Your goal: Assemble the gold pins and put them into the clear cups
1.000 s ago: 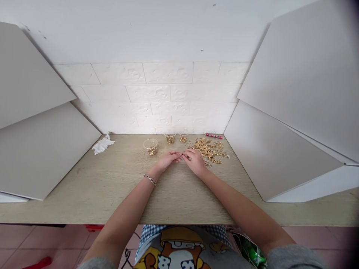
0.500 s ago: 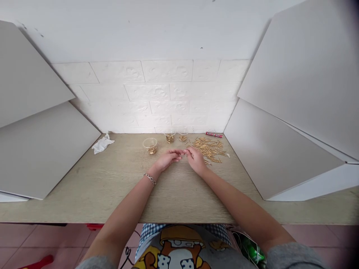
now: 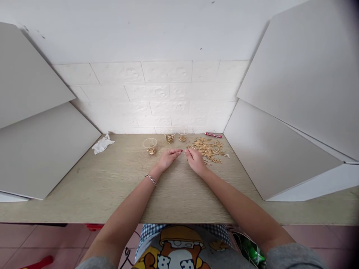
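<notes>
My left hand (image 3: 168, 158) is closed in a pinch above the middle of the table, thumb and forefinger pointing right. Facing it, a small gap away, my right hand (image 3: 195, 160) pinches too. Whatever lies between the fingertips of either hand is too small to name. Beyond and right of my right hand spreads a loose pile of thin gold-coloured sticks (image 3: 206, 148). A clear cup (image 3: 152, 150) with small gold pieces stands left of my left hand. Farther back are a second clear cup (image 3: 169, 138) and a third clear cup (image 3: 183, 138), both holding gold pieces.
Crumpled white tissue (image 3: 102, 144) lies at the back left. A red tube-shaped packet (image 3: 213, 135) rests by the wall at the back right. Grey-white panels (image 3: 283, 149) stand on both sides of the wooden table (image 3: 179, 201). Tiny gold bits are scattered around the front cup.
The fingers of my left hand have curled in tighter, and the fingertips of the two hands have drawn slightly apart. The cups and the pile have stayed put.
</notes>
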Available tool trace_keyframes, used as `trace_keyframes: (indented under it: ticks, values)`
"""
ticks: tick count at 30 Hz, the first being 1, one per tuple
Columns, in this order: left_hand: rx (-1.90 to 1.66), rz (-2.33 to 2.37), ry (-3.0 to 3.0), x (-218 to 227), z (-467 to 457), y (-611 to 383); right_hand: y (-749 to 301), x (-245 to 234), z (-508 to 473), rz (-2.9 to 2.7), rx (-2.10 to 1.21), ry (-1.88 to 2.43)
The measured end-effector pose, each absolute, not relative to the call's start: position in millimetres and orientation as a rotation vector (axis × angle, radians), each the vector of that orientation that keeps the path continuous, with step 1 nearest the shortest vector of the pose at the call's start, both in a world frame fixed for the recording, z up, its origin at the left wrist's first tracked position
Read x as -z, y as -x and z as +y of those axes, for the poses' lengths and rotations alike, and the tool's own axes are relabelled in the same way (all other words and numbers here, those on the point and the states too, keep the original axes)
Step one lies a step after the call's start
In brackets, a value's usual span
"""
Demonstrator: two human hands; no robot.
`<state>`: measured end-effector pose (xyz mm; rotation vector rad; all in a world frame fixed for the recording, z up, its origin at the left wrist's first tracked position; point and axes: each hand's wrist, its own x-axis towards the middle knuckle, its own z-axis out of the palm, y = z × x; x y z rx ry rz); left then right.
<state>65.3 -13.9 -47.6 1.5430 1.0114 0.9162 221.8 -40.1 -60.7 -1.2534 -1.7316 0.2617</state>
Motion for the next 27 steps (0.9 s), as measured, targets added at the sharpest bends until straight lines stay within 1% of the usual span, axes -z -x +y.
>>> trace_keyframes:
  ticks: [5,10,16,27]
  values:
    - [-0.887,1.012,-1.611,46.6,-14.0,-64.2,-222.4,62.6,-37.0,-1.703,-0.322,1.229]
    - [-0.881,1.016,-1.528,51.1,-12.0,-65.2,-221.6,63.9,-33.9,-1.660,-0.409,1.227]
    - [-0.912,1.090,-1.463,51.0,-11.7,-65.9,-221.7,64.6,-33.1,-1.646,-0.407,1.239]
    - [-0.860,1.039,-1.564,52.0,-9.9,-65.3,-221.7,65.4,-34.8,-1.695,-0.325,1.257]
